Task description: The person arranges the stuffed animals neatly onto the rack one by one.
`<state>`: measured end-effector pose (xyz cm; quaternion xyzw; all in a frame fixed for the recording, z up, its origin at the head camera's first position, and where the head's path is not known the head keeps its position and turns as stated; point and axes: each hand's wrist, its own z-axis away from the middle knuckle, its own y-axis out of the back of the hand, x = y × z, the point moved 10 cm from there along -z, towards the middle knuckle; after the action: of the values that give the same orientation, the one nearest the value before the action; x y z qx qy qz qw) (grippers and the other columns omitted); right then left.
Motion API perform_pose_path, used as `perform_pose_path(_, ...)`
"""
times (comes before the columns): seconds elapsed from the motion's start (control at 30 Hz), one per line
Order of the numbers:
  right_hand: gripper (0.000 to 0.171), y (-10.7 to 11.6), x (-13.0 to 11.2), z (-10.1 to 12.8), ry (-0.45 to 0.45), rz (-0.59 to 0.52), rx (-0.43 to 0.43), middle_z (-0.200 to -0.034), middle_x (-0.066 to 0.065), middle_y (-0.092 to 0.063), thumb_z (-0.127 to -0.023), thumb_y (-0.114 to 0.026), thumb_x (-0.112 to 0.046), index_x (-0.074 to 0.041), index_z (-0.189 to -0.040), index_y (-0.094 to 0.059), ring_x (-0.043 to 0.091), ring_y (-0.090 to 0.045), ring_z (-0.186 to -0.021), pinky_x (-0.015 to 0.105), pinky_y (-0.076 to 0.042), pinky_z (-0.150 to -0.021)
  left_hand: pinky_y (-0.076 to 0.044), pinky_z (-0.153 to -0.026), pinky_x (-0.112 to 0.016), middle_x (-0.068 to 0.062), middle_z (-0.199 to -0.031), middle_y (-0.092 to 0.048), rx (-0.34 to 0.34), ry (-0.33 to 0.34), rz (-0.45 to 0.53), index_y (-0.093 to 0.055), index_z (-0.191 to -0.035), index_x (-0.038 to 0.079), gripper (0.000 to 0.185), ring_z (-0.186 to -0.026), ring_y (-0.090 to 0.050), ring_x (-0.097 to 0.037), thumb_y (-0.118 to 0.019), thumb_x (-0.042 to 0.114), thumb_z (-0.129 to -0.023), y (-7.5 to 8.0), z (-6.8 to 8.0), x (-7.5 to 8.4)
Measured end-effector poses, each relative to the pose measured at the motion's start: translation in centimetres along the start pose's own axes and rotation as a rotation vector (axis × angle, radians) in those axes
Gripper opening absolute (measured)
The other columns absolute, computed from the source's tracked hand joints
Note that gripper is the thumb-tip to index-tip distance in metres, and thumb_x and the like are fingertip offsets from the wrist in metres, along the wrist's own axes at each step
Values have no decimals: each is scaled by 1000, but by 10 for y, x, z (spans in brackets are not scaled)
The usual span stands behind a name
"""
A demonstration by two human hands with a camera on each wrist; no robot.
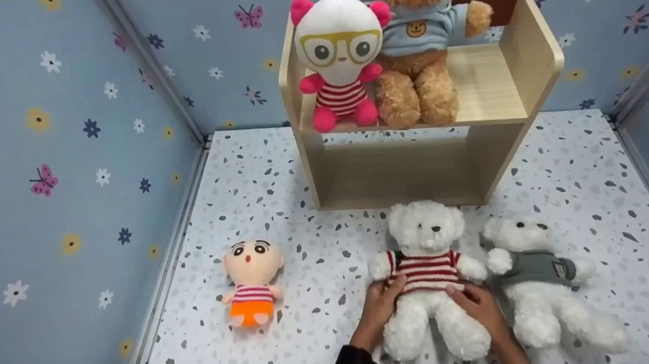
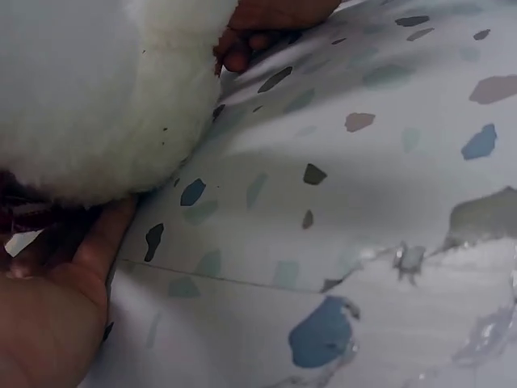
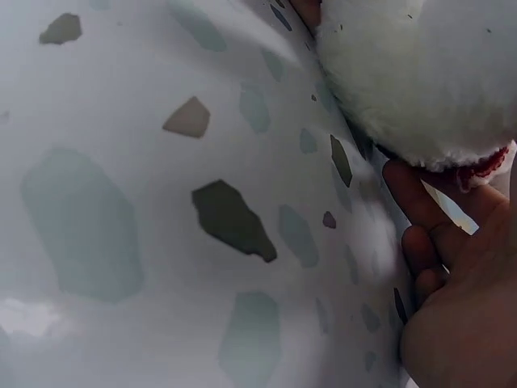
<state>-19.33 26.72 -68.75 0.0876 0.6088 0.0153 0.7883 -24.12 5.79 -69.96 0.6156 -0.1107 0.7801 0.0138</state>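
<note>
A white teddy bear (image 1: 429, 270) in a red-and-white striped sweater lies face up on the speckled table. My left hand (image 1: 379, 309) grips its side at the sweater's hem, thumb on the front and fingers tucked behind. On the opposite side my right hand (image 1: 481, 311) holds it the same way, thumb at the hem. The left wrist view has the bear's white fur (image 2: 121, 105) close above the table, fingers reaching under it. In the right wrist view, fingers (image 3: 416, 194) slip beneath the bear near the red sweater edge.
A second white bear (image 1: 537, 269) in a grey-green shirt lies just right. A small doll (image 1: 250, 287) in orange shorts lies left. Behind stands a wooden shelf (image 1: 488, 83) bearing a pink-and-white panda plush (image 1: 338, 46) and a brown bear (image 1: 418, 80). Patterned walls (image 1: 54, 245) enclose the table.
</note>
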Motion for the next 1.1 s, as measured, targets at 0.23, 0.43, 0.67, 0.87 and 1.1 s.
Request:
perform_pose_path(0.23,32,3,0,0,6,-5,14,-102,8,-74,-101,-65,-22,-5,-127,-69,14,-68,-84,29,-55,-73,-53,-72,-26,6,-98,-72,-83,73,-19,-68,-119,20,41,-77,-63,-7,-80,44,-87,-8,13,-2)
perform_pose_path(0.43,31,6,-1,0,31,-4,34,-107,11,-75,-100,-67,-17,-3,-127,-70,12,-70,-86,28,-56,-74,-54,-97,-37,4,-113,-73,-50,125,-126,-66,-124,25,58,-104,-70,-17,-84,53,-78,-6,19,1)
perform_pose_path(0.67,32,7,-2,0,49,22,58,-107,8,-75,-99,-68,-15,1,-127,-69,7,-68,-86,25,-55,-75,-54,-99,-38,7,-115,-74,-50,148,-178,-66,-125,29,62,-106,-69,-15,-88,54,-73,-9,21,7)
perform_pose_path(0.87,32,5,-1,1,27,3,35,-105,6,-76,-98,-69,-17,-3,-127,-70,11,-70,-86,28,-56,-74,-55,-98,-41,7,-119,-73,-79,128,-231,-64,-129,33,68,-109,-69,-17,-90,55,-70,-12,20,12)
perform_pose_path(1.1,42,6,5,0,-38,21,38,-120,12,-73,-96,-74,-27,-8,-132,-68,9,-69,-95,26,-56,-81,-51,-103,-43,6,-118,-73,-14,196,-230,-62,-131,31,73,-110,-67,-17,-92,50,-67,-4,20,4)
